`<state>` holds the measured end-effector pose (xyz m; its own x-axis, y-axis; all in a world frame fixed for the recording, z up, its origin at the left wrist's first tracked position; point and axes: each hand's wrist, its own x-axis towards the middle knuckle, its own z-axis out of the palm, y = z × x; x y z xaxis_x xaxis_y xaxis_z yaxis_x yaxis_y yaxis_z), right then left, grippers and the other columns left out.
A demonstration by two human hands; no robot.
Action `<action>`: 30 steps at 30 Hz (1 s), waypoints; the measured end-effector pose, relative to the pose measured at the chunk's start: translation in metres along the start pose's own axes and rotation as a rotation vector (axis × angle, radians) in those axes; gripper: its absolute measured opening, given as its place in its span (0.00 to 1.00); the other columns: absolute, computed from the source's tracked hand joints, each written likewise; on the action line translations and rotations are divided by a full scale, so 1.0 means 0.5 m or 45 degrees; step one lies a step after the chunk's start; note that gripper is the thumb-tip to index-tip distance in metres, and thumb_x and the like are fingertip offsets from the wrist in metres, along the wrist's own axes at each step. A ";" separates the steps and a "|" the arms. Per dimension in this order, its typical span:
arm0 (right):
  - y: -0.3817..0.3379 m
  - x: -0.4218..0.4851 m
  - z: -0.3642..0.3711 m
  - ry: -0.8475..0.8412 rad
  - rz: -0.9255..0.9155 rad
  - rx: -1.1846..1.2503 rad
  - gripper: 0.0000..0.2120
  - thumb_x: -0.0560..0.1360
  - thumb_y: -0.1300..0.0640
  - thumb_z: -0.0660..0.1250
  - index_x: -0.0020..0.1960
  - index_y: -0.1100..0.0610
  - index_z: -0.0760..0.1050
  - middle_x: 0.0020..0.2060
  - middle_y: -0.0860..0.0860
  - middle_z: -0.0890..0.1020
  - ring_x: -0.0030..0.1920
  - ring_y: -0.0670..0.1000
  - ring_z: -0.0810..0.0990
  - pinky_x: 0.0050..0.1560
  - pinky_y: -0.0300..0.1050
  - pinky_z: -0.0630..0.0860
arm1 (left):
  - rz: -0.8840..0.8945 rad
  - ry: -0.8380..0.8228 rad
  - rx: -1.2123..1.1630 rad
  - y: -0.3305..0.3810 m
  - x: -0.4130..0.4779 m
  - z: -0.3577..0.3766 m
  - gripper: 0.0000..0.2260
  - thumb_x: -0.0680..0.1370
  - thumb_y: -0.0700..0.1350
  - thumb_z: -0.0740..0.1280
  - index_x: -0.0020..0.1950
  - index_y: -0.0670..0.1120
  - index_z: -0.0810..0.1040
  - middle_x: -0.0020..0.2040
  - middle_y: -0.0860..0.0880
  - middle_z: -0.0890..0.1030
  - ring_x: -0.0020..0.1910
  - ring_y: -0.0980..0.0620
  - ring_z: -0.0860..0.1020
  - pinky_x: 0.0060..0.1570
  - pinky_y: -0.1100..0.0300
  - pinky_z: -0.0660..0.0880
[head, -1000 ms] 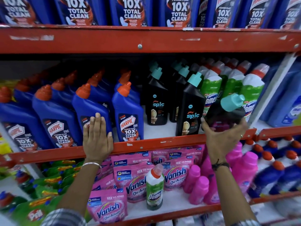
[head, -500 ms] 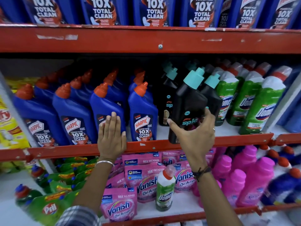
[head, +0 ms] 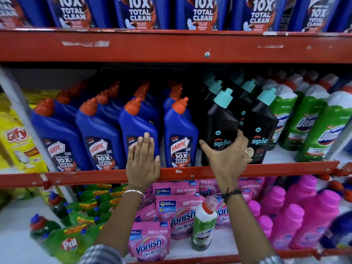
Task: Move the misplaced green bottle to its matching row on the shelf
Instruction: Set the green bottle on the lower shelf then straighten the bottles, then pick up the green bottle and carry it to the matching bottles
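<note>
A green and white Domex bottle (head: pixel 203 226) with a red cap stands alone on the lower shelf among pink Vanish pouches (head: pixel 150 241). Its matching row of green Domex bottles (head: pixel 308 122) fills the right end of the middle shelf. My right hand (head: pixel 226 155) wraps around a black Spic bottle (head: pixel 219 124) with a teal cap, standing at the front of the middle shelf. My left hand (head: pixel 142 161) lies flat, fingers together, against a blue Harpic bottle (head: pixel 137 126) and the red shelf edge (head: pixel 95 176).
Blue Harpic bottles (head: pixel 179 136) fill the middle shelf's left half, more black Spic bottles (head: pixel 262 126) stand beside the held one. Pink bottles (head: pixel 297 216) crowd the lower right, green Pril pouches (head: pixel 76 231) the lower left. A red beam (head: pixel 171 46) runs overhead.
My right hand carried the black Spic bottle from the right, tilted, to the front of the middle shelf and stood it upright beside the Harpic row. My left hand stayed put.
</note>
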<state>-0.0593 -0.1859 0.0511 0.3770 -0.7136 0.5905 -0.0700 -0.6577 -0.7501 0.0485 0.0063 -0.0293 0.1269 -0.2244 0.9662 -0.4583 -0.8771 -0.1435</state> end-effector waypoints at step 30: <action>0.243 -0.255 -0.028 -0.332 0.241 0.183 0.37 0.67 0.35 0.68 0.63 0.61 0.68 0.57 0.56 0.74 0.56 0.52 0.73 0.52 0.44 0.71 | 0.003 0.003 0.002 0.001 0.005 -0.005 0.29 0.80 0.46 0.53 0.78 0.40 0.48 0.79 0.47 0.45 0.77 0.51 0.45 0.76 0.52 0.47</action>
<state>-0.1286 -0.1782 -0.1111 0.5945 -0.7215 0.3550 -0.0377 -0.4660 -0.8840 0.0463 0.0064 -0.0264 0.1238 -0.2254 0.9664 -0.4573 -0.8772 -0.1461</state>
